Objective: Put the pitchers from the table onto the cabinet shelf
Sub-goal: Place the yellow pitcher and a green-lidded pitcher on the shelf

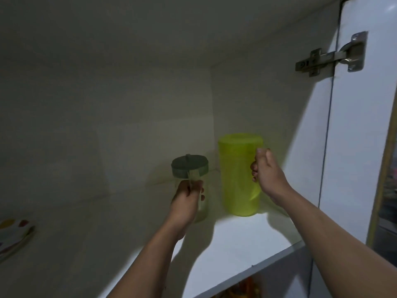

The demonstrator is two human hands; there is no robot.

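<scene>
On cabinet shelf (236, 239) | left hand (187, 201) gripping small jug (190, 168) handle, right hand (268, 175) gripping green pitcher (238, 177) handle | step: setting down | next: loosen fingers, withdraw straight back

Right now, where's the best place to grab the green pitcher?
By its handle, on the pitcher's right side, coming from the front right. The green pitcher stands upright on the shelf, and the right hand already wraps that handle.
</scene>
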